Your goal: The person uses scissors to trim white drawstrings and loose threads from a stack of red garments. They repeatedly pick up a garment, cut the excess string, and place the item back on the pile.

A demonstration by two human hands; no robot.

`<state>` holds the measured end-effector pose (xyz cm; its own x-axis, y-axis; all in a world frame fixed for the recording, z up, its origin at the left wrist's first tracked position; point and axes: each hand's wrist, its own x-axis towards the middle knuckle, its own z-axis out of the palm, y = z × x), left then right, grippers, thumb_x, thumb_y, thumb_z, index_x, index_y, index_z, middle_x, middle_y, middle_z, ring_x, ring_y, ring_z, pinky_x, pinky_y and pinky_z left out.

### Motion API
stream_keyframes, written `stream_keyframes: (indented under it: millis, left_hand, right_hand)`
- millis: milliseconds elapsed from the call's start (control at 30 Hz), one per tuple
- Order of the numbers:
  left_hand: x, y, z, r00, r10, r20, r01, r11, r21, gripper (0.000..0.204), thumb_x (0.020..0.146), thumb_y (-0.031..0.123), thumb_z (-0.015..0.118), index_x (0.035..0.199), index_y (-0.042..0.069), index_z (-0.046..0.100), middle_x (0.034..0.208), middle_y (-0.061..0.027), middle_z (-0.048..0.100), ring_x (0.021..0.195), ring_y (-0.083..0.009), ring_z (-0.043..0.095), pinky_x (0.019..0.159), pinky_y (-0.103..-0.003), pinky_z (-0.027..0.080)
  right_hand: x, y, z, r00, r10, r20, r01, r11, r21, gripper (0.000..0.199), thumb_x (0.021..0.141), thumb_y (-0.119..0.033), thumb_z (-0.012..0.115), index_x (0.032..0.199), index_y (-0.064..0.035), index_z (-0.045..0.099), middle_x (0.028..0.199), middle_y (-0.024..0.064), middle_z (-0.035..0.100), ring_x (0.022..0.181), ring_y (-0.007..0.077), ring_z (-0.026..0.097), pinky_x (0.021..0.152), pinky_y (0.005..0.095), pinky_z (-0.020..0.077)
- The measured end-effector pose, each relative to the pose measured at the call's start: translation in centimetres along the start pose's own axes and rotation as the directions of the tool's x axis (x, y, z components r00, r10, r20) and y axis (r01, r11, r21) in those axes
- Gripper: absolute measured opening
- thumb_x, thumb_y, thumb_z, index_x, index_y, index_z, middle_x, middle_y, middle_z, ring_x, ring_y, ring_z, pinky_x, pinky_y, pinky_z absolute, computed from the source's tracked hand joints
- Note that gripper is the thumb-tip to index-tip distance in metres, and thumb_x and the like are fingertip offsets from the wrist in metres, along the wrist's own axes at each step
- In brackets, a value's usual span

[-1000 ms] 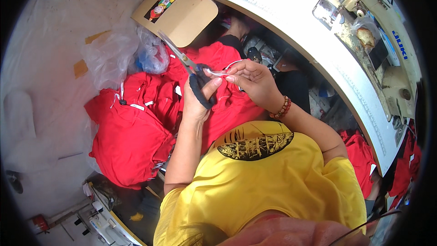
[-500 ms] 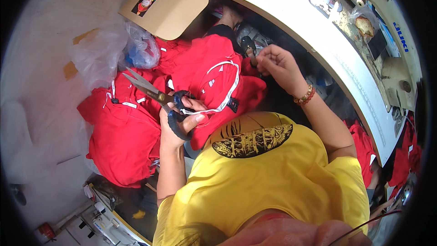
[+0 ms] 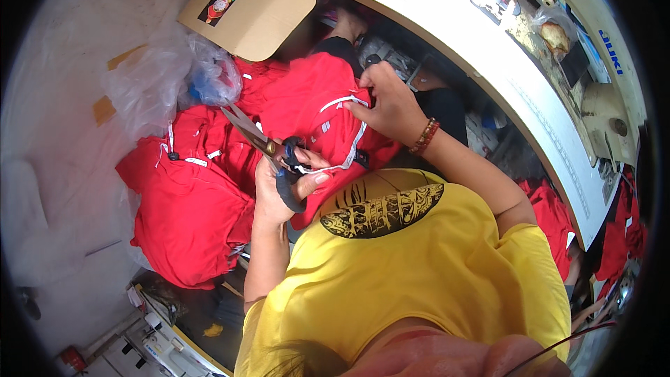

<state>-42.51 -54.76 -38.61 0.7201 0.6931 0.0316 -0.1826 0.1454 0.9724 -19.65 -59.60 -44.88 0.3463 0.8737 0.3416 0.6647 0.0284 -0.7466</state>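
My left hand (image 3: 276, 192) grips a pair of scissors (image 3: 252, 131) with dark wrapped handles; the blades point up and left, slightly parted. The thumb and fingers of that hand also hold a white cord (image 3: 351, 152) against a red garment (image 3: 314, 77) in my lap. A small black piece (image 3: 361, 158) sits on or beside the cord. At the garment's right edge my right hand (image 3: 394, 101) is curled, thumb and forefinger on the red cloth near the cord's upper stretch. Its other fingertips are hidden.
More red garments (image 3: 188, 216) are heaped on the left, beside clear plastic bags (image 3: 150, 87). A cardboard box flap (image 3: 269, 10) stands beyond them. Along the right runs a white table (image 3: 426, 3) carrying a sewing machine (image 3: 604, 108). Further red cloth (image 3: 544, 216) hangs beneath it.
My right hand has moved left and down, from beside a dark-handled object to the red garment's edge. The scissors and my left hand have shifted slightly right, blades tilting more upright.
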Motion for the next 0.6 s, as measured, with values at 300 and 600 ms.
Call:
stream_keyframes:
  millis: [300,600]
  left_hand:
    - [1.4,0.1,0.6,1.000,0.009,-0.014,-0.010,0.996,-0.089,0.036,0.068,-0.010,0.072,0.091,0.004,0.048,0.083,-0.0150,0.063,0.080,-0.0239,0.065,0.072,-0.036,0.053]
    - [3.5,-0.1,2.0,0.968,-0.082,-0.236,0.072,0.996,-0.050,0.034,0.072,-0.005,0.072,0.092,0.006,0.047,0.084,-0.0104,0.064,0.075,-0.0148,0.061,0.068,-0.025,0.048]
  right_hand:
    - [0.6,-0.3,-1.2,0.676,0.148,0.721,-0.690,-0.213,0.691,0.016,0.092,-0.024,0.055,0.094,-0.0082,0.055,0.086,0.0002,0.059,0.078,0.0127,0.059,0.071,0.0244,0.0490]
    - [1.8,-1.0,-1.2,0.788,0.262,0.557,-0.615,0.311,0.724,0.012,0.092,-0.012,0.056,0.103,-0.0074,0.056,0.091,-0.0014,0.062,0.083,0.0066,0.060,0.073,0.0217,0.0495]
